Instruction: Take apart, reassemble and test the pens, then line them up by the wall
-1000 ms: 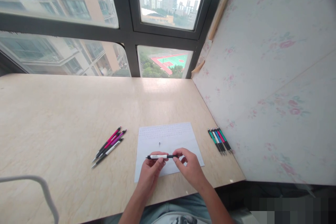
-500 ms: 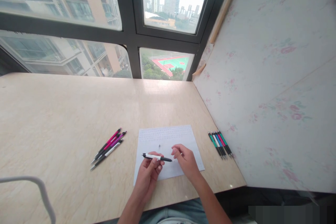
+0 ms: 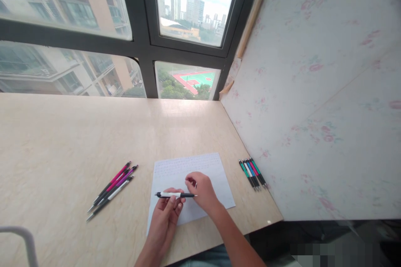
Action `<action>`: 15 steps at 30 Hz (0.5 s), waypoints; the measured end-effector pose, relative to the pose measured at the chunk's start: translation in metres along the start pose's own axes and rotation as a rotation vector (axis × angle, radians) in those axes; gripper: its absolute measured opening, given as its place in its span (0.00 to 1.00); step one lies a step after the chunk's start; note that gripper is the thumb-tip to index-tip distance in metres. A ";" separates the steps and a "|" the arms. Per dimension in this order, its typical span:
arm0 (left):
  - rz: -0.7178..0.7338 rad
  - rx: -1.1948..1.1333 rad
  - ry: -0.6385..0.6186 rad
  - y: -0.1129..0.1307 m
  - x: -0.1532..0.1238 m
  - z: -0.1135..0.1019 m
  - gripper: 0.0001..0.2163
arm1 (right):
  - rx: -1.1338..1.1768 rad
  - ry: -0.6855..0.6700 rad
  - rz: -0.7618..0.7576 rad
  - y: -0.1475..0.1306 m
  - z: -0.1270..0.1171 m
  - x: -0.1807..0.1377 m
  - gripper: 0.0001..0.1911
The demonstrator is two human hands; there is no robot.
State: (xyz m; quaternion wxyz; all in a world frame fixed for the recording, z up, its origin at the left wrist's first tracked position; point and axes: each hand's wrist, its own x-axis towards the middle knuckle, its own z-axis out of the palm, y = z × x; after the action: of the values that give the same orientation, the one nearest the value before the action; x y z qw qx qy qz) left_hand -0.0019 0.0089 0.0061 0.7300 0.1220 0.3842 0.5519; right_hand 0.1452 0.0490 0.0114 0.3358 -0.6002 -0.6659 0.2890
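Note:
My left hand [image 3: 166, 212] is closed around a white pen [image 3: 173, 195] with a black grip. The pen lies level above the paper, and a thin pale tip sticks out of its right end. My right hand [image 3: 202, 190] is just beyond that end, with thumb and fingers pinched together over the sheet. Whatever is between those fingertips is too small to make out. Beneath both hands is a white sheet of paper [image 3: 216, 179] with lines of handwriting along its top.
Left of the paper, several pink, purple and white pens [image 3: 114, 187] lie in a loose bunch. A row of several coloured pens [image 3: 253, 174] rests by the papered wall [image 3: 307, 133]. A grey curved tube [image 3: 26, 238] stands at lower left. Windows [image 3: 188, 79] rise behind the table [image 3: 78, 133].
My right hand has moved left and its fingers have pinched together. A small dark piece that lay on the paper no longer shows. The whole view has shifted slightly.

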 end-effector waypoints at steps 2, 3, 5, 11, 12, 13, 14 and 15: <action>-0.001 -0.003 0.006 0.000 0.000 0.000 0.15 | 0.273 0.046 0.136 0.008 -0.010 -0.016 0.04; 0.001 -0.006 0.010 0.000 0.000 0.000 0.15 | 0.406 0.061 0.203 0.011 -0.015 -0.025 0.04; 0.007 -0.004 0.009 0.000 -0.001 0.001 0.15 | 0.604 0.094 0.290 0.016 -0.022 -0.041 0.07; 0.020 0.054 -0.002 0.000 -0.006 0.007 0.13 | 0.628 0.115 0.304 0.008 -0.029 -0.058 0.11; 0.024 0.057 -0.002 0.000 -0.007 0.008 0.12 | 0.581 0.116 0.278 0.005 -0.028 -0.057 0.10; 0.026 0.059 -0.003 0.000 -0.007 0.008 0.12 | 0.527 0.118 0.247 0.002 -0.028 -0.056 0.09; 0.026 0.059 -0.006 0.001 -0.007 0.009 0.12 | 0.473 0.126 0.220 0.000 -0.029 -0.056 0.08; 0.025 0.060 -0.009 0.001 -0.007 0.009 0.12 | 0.431 0.137 0.202 -0.002 -0.030 -0.056 0.08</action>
State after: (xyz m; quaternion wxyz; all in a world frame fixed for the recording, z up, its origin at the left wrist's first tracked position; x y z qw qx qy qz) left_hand 0.0030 0.0045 0.0154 0.7207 0.1510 0.3956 0.5489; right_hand 0.1703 -0.0069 0.0257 0.4698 -0.5963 -0.5013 0.4152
